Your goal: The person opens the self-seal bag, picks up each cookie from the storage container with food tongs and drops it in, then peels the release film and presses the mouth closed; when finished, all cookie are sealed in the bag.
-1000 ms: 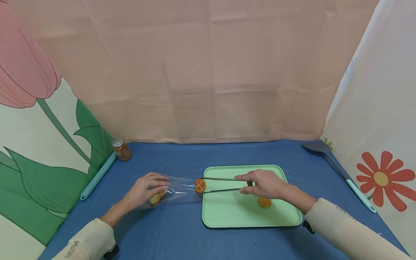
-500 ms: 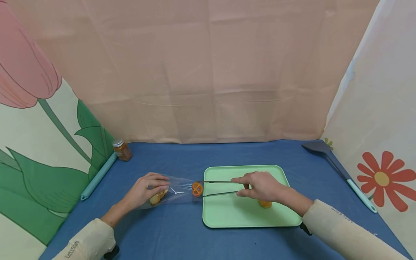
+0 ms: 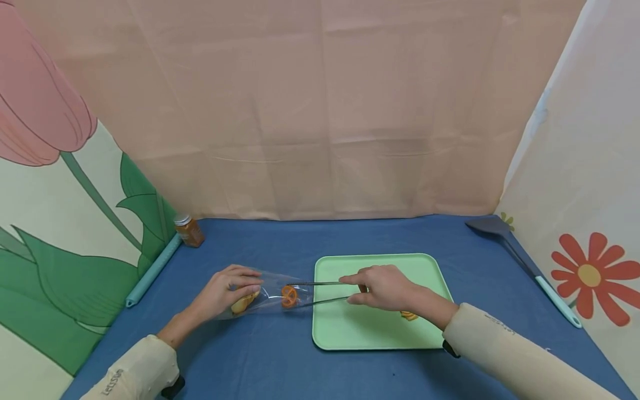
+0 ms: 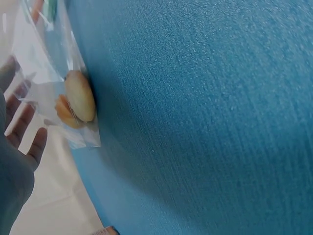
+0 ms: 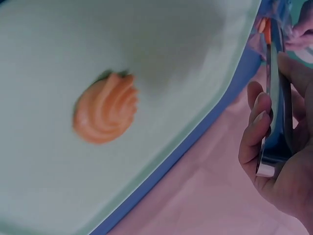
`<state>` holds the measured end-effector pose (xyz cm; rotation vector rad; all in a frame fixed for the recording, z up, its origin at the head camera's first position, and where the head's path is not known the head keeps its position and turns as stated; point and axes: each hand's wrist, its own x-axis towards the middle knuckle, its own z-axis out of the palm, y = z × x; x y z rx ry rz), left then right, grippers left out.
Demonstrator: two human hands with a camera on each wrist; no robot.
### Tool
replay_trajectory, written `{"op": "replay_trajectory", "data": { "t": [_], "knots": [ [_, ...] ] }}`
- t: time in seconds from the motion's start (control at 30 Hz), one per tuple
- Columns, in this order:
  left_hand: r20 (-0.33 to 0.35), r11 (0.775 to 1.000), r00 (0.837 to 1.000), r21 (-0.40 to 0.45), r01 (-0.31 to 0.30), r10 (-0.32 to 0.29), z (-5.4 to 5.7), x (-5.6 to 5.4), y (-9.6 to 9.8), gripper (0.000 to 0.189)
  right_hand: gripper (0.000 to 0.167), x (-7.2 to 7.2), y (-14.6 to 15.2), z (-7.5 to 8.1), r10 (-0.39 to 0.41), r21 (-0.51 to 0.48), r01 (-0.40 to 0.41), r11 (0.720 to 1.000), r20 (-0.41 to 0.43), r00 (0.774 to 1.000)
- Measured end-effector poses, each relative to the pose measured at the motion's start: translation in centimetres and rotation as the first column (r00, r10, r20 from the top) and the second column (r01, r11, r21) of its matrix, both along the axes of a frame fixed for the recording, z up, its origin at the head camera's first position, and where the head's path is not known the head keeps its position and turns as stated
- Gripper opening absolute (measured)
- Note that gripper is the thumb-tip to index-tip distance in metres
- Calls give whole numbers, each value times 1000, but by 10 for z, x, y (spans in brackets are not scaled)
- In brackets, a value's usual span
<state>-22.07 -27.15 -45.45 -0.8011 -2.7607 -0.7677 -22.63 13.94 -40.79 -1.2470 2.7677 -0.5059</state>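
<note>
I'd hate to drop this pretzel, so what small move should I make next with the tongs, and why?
I'd probably slide the tongs slightly deeper into the bag: the pretzel between their tips looks only just inside its mouth, short of the cookies, and your left hand holds the other end.

I have room over blue cloth (image 3: 270, 244) beyond the fingers of the left hand (image 3: 227, 290). To their right, the clear bag (image 3: 272, 292) blocks me, the tongs (image 3: 322, 283) extending into it. On the near side of the fingers of the right hand (image 3: 382, 288), I could cross the green tray (image 3: 345, 333); a ridged cookie (image 5: 105, 112) obstructs me behind them.
</note>
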Motion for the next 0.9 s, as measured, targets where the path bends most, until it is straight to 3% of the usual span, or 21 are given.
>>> {"op": "replay_trajectory", "data": {
  "t": [0.43, 0.9],
  "knots": [
    [42, 1000, 999, 12, -11, 11, 4, 1, -2, 22, 45, -5, -41, -4, -49, 19, 48, 999, 18, 999],
    [22, 999, 1000, 46, 7, -8, 6, 2, -3, 21, 43, 0, -79, -5, -92, 5, 92, 996, 8, 996]
  ]
}}
